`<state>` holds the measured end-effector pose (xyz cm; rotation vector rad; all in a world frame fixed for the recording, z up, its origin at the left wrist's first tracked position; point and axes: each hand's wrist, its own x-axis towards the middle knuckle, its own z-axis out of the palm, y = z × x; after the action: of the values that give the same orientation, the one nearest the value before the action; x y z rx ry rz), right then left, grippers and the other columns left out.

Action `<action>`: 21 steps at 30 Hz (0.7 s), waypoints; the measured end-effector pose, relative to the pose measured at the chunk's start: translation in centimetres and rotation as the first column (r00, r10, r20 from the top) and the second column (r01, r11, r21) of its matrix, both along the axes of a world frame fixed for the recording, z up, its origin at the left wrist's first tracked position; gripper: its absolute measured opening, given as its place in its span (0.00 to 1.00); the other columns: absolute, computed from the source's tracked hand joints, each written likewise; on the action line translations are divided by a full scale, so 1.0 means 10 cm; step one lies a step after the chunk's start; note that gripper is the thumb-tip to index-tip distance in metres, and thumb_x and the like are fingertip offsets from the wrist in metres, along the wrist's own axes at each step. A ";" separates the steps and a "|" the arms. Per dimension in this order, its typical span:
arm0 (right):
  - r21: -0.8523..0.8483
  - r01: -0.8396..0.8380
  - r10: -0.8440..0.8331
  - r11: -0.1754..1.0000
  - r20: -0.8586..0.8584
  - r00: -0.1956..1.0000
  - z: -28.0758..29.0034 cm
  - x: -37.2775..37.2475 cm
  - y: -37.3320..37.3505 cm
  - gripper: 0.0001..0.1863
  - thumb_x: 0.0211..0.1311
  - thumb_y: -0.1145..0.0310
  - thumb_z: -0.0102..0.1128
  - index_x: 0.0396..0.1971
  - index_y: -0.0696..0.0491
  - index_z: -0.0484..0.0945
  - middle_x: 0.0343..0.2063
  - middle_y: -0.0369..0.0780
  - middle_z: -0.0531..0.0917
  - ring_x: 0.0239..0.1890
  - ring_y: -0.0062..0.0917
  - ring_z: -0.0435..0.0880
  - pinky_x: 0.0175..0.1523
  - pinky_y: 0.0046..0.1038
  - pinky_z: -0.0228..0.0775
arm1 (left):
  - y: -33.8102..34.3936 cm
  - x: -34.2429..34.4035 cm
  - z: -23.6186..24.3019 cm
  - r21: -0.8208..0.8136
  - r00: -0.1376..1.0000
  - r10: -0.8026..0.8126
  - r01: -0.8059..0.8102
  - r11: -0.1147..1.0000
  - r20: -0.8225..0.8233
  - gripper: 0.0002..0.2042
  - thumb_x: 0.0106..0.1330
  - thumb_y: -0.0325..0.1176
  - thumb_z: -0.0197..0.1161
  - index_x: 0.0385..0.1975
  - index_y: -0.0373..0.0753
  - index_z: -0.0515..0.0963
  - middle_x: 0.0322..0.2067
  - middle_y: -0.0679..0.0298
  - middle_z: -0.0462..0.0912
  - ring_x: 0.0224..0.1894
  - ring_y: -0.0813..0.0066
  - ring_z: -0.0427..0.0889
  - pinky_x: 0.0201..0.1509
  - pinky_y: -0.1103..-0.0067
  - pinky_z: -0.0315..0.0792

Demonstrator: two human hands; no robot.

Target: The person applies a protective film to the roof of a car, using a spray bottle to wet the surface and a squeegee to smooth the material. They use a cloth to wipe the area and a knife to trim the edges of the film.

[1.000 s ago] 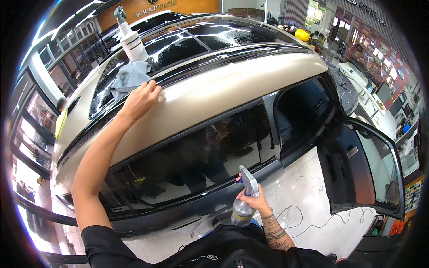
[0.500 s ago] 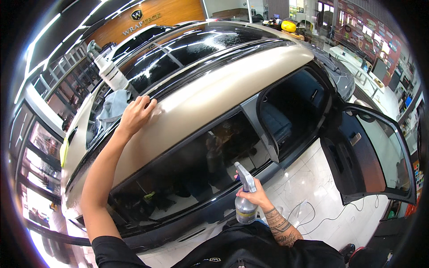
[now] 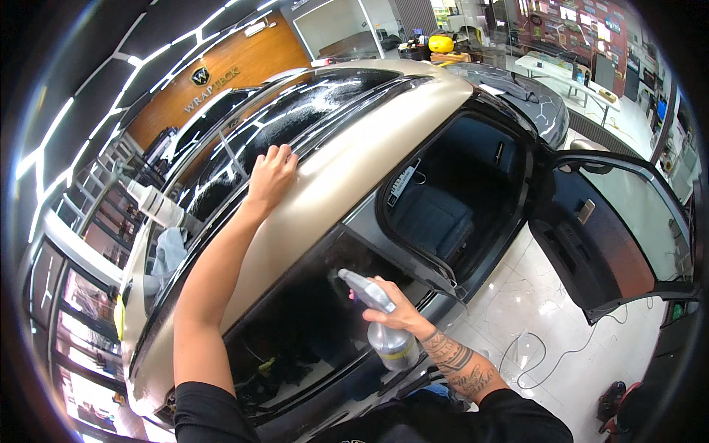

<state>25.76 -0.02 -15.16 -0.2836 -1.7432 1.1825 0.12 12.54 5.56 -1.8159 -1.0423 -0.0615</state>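
My left hand (image 3: 273, 176) rests on the roof edge of a matte beige car (image 3: 399, 111), with its fingers curled over. Whatever lies under those fingers, if anything, is hidden. In my right hand (image 3: 399, 306) is a clear spray bottle (image 3: 393, 345) with a grey trigger head. Its nozzle points left toward the dark side window (image 3: 288, 347), and a pale haze shows on the glass by it. Wet droplets cover part of the glossy black roof (image 3: 317, 103). A white bottle (image 3: 155, 205) and a grey-blue cloth (image 3: 170, 251) sit on the roof toward the rear.
The front door (image 3: 591, 229) stands wide open at the right, beside the doorway with a dark seat (image 3: 428, 218). A thin cable (image 3: 543, 354) loops over the tiled floor. White tables (image 3: 569, 81) and a yellow rounded object (image 3: 441, 44) are farther back.
My left hand has moved forward along the roof edge, away from the cloth. My right hand has lifted the spray bottle toward the side window and tilted it. The head view has shifted.
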 end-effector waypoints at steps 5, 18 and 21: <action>-0.290 -0.277 0.228 0.916 -0.194 0.954 0.33 0.02 0.67 0.30 0.44 0.75 0.59 0.54 0.54 0.71 0.46 0.36 0.79 0.50 0.19 0.75 0.51 0.21 0.66 | 0.49 0.43 0.01 0.009 0.999 0.051 -0.051 0.999 -0.016 0.04 0.55 0.30 0.56 0.28 0.39 0.76 0.34 0.63 0.73 0.39 0.69 0.75 0.35 0.75 0.73; -0.570 -0.683 0.189 0.457 -0.688 0.701 1.20 -0.41 2.01 0.22 0.34 0.79 0.49 0.38 0.64 0.71 0.32 0.54 0.78 0.27 0.34 0.79 0.34 0.28 0.75 | 0.59 0.64 0.06 -0.143 0.932 0.144 -0.101 0.985 0.334 0.04 0.56 0.27 0.55 0.27 0.34 0.68 0.30 0.54 0.76 0.36 0.57 0.78 0.37 0.67 0.77; -0.577 -0.669 0.204 0.469 -0.666 0.718 1.21 -0.49 2.08 0.19 0.35 0.76 0.49 0.35 0.61 0.73 0.32 0.49 0.81 0.33 0.37 0.82 0.44 0.35 0.76 | 0.56 0.64 -0.01 -0.166 0.883 0.182 -0.120 0.979 0.434 0.06 0.59 0.26 0.52 0.34 0.31 0.72 0.36 0.49 0.78 0.41 0.54 0.78 0.44 0.66 0.72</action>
<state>20.82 20.74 -3.02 0.0270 -0.6897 2.2030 6.50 18.11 5.45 -1.8796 -1.5436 -0.3364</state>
